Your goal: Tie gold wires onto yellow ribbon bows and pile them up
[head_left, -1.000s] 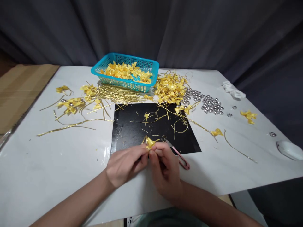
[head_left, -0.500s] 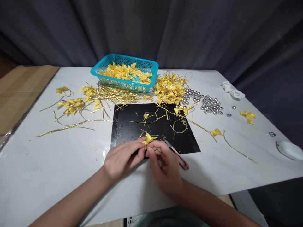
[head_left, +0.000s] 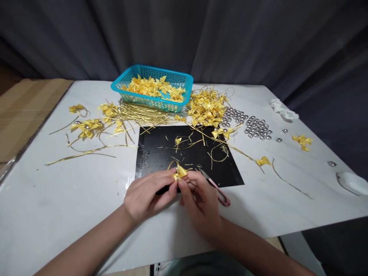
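Between my fingertips is a yellow ribbon flower (head_left: 181, 172) with a loop of gold cord at its back. My left hand (head_left: 151, 191) pinches its left side. My right hand (head_left: 199, 195) grips the right side, thumb and fingers closed on the folded petals. Both hands hover over the front edge of a black mat (head_left: 161, 153). Pink-handled thread snippers (head_left: 220, 193) lie just right of my right hand, partly on the mat. Cord scraps and a loose yellow petal (head_left: 178, 141) lie on the mat beyond my hands.
A blue basket (head_left: 188, 86) of yellow petals stands at the back. Gold cords (head_left: 143, 114) lie before it, with a pile of yellow ribbon flowers (head_left: 207, 107) to their right. Silver beads (head_left: 257, 128) are farther right, near a white tissue (head_left: 283, 109). A white object (head_left: 352, 183) sits at the right edge.
The flower has turned slightly between my fingers, its upper petal now lower and closer to my right fingertips. Both hands keep their pinch in nearly the same place.
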Motion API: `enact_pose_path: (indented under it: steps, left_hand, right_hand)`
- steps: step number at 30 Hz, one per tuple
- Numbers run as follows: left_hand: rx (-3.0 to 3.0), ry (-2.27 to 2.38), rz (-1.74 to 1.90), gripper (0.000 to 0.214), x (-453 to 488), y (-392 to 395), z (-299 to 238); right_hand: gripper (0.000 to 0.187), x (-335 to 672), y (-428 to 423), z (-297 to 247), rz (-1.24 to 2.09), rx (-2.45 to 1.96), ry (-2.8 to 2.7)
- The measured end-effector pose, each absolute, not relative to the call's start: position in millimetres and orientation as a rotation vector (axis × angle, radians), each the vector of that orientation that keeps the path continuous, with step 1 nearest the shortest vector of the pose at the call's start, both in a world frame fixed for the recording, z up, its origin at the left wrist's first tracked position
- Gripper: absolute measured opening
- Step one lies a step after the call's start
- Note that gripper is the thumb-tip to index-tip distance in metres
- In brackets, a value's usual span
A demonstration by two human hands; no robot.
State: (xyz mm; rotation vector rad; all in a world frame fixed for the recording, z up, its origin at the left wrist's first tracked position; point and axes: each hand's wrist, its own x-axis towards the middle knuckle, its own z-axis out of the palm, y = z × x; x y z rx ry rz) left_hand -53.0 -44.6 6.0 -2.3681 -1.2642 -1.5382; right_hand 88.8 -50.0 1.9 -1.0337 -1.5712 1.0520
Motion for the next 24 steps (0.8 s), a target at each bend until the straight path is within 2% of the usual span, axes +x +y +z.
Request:
enact_pose_path:
  steps: [7,11,14,17,24]
  left_hand:
    - [-2.436,-1.212,-1.399,0.01,-54,-42,5]
    - [-2.513,-1.208,-1.245,0.013,-60,-38,-5]
    - [-2.598,-1.152,-1.142,0.015,-64,-37,-9]
    - [-2.593,-1.091,-1.097,0.016,-64,-36,-8]
    - [-2.549,-1.063,-1.129,0.015,-61,-36,-4]
  right_hand:
    - [0.009,88,-48,1,0.979,-1.058,-1.578]
    - [0.027,97,-40,11,0.483,-1.087,-1.602]
    - [0.015,104,-30,22,0.285,-1.115,-1.85]
    - [0.007,105,-20,27,0.4,-1.12,-1.96]
    - [0.011,98,-10,22,0.71,-0.995,-1.919]
